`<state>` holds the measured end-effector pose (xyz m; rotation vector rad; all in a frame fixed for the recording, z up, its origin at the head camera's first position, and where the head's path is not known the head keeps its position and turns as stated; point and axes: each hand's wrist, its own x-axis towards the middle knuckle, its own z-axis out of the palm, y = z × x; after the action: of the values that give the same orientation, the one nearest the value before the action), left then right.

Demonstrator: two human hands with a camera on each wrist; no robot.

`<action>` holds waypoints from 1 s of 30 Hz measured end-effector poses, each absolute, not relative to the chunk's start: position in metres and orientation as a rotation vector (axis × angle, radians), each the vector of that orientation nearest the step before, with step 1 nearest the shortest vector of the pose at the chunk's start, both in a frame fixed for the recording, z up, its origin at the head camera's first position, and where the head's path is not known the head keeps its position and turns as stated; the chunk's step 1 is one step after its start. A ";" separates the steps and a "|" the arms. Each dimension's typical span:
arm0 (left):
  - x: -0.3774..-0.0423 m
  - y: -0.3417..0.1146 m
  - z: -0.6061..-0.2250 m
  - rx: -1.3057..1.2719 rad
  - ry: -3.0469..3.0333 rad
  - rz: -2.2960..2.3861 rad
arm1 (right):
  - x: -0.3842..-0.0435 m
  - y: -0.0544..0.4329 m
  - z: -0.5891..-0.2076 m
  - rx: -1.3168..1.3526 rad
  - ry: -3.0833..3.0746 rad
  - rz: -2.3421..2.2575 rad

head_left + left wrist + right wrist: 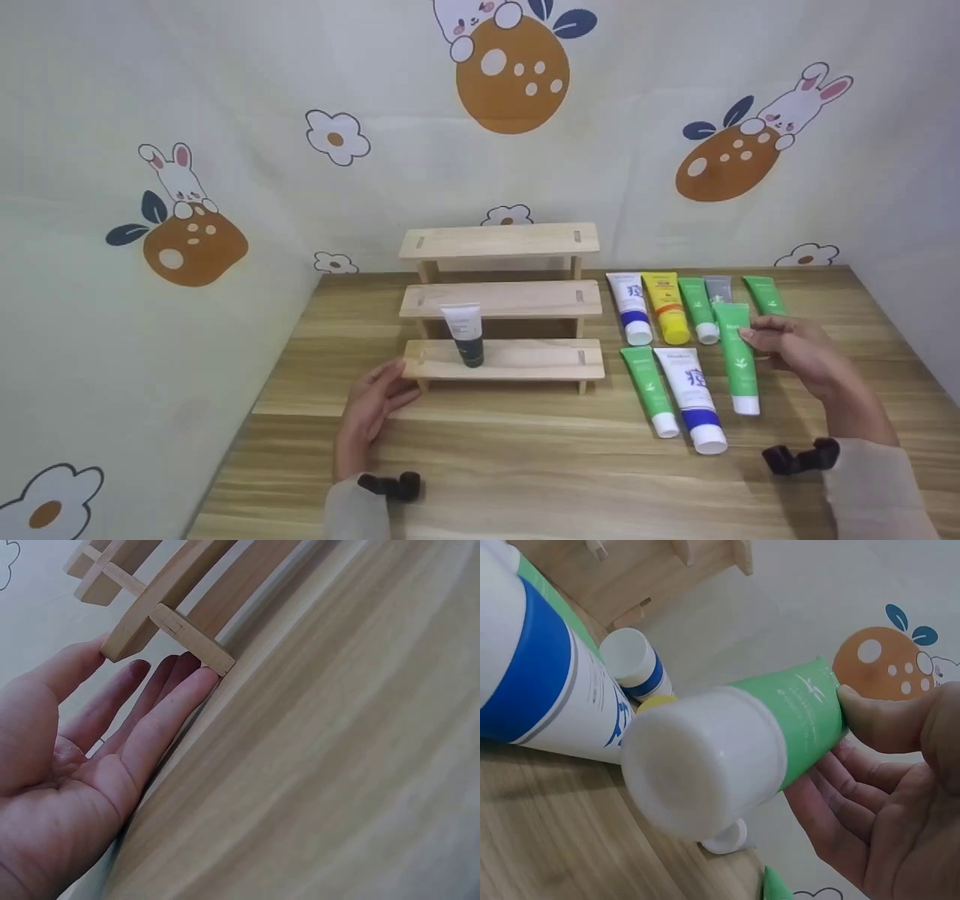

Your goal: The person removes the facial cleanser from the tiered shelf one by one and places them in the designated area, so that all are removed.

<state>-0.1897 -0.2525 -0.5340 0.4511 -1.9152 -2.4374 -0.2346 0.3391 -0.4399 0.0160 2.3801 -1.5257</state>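
Observation:
My right hand (806,352) pinches a green tube with a white cap (739,360) between thumb and fingers near its flat end. In the right wrist view the cap of this green tube (802,720) faces the camera, tilted above the table. At the left end of the wooden three-step rack (517,360), my left hand (379,394) touches the lowest step, its thumb at the step's corner and its fingers nearly straight beside the leg (191,637). On that lowest step stands a white tube with a dark lower part (465,334).
Right of the rack lie a blue-and-white tube (628,304), a yellow tube (666,304), a grey tube (718,289) and several green tubes (699,307). A larger blue-and-white tube (690,397) lies nearer the front. A printed curtain (412,180) hangs behind the table (480,457).

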 end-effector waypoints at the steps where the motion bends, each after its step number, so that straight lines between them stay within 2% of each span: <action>1: -0.190 -0.253 -0.534 0.452 -1.912 -2.441 | -0.235 0.341 -0.441 0.031 2.365 -1.520; 14: -0.188 -0.254 -0.535 0.399 -1.934 -2.449 | -0.239 0.344 -0.458 0.075 2.272 -1.394; 30: -0.187 -0.252 -0.534 0.460 -1.988 -2.401 | -0.242 0.344 -0.475 0.114 2.176 -1.385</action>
<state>-0.1867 -0.2523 -0.5340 0.4601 -1.9883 -2.4014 -0.2419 0.3441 -0.4749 0.1141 2.1762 -1.3850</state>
